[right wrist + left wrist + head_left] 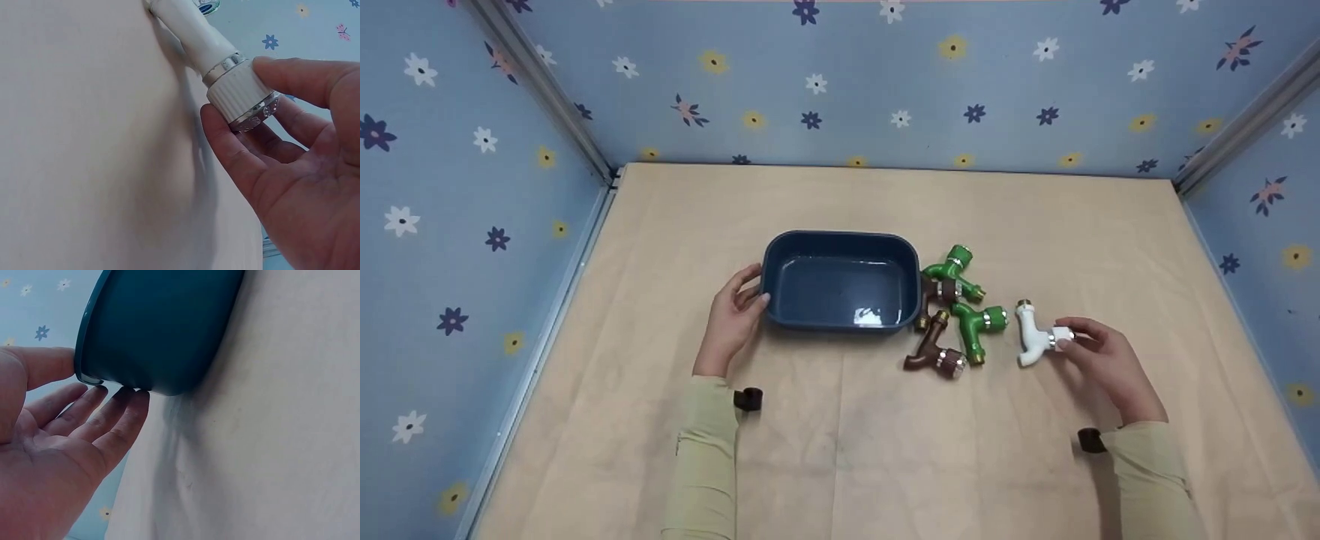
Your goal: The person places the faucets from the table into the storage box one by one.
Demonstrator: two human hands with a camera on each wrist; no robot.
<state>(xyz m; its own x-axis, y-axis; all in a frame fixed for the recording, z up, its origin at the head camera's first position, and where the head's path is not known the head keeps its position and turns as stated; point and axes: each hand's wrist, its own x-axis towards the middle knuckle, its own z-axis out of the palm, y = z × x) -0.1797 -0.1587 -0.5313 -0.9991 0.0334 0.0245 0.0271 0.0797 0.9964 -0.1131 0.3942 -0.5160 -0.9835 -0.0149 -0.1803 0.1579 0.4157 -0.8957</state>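
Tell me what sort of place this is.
Probably a small walled work booth: flat light-blue flower-printed panels stand on three sides, straight grey metal-looking posts run up the two far corners, and a broad beige cloth-like work surface lies between them.
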